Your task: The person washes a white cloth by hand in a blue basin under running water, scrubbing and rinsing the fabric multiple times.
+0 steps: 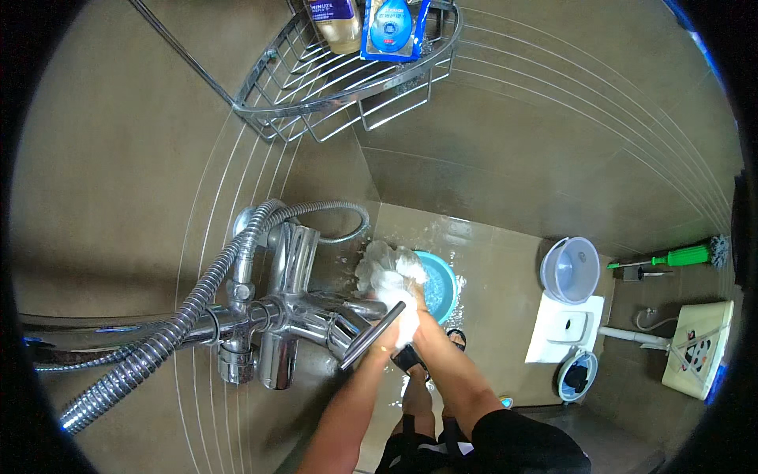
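Observation:
Both my hands grip a wet white cloth (pixel 384 268) bunched up over a turquoise basin (pixel 444 288) on the wet bathroom floor. My left hand (pixel 388 336) holds the lower part of the cloth, partly hidden behind the chrome tap lever (pixel 371 336). My right hand (pixel 417 304) clasps the cloth from the right, just above the basin. The hands are pressed close together on the cloth.
A chrome shower mixer (pixel 280 312) with a ribbed hose (pixel 170 332) juts from the left wall. A wire corner shelf (pixel 347 71) holds a bottle and a blue pack above. A clear bucket (pixel 570 268), green brush (pixel 683 255) and squat toilet (pixel 564 328) lie right.

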The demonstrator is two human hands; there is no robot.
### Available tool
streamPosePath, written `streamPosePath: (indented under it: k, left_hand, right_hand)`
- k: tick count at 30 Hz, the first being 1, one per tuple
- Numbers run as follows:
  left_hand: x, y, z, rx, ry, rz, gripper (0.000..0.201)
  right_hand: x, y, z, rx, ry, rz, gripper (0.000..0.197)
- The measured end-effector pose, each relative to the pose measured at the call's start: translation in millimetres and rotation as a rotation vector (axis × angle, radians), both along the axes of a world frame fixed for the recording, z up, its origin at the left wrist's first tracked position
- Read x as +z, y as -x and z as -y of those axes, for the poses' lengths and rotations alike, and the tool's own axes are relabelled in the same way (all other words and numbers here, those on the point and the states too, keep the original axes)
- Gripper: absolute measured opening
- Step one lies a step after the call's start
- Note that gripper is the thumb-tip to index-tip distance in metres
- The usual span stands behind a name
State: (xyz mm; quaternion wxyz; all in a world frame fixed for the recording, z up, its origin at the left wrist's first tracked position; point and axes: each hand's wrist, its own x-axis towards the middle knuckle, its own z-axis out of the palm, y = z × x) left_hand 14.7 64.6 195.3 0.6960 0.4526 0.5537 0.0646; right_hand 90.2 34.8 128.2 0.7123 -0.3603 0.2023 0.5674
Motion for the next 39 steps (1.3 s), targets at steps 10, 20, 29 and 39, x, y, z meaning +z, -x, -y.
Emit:
streamPosePath:
  k: [10,20,29,39]
  left_hand:
    - [-47.1,57.4,-71.4,-0.44,0.06,0.157,0.04]
    - [56.9,21.0,53.5,-0.76,-1.0,0.351,0.026]
    - [-64.3,47.7,-20.1,0.097,0.053,0.063,0.041]
    - [-96.9,168.6,-83.8,-0.416,0.645,-0.101,0.073]
  right_hand:
    - [33.8,7.7,-1.0,0.237,0.209,0.433,0.071]
    - [-9.2,0.6,11.9,0.196,-0.054,0.004,0.051]
    - [-15.9,34.7,16.4,0.03,0.155,0.148,0.01]
    - [93.0,35.1,30.1,0.776,0.329,1.054,0.059]
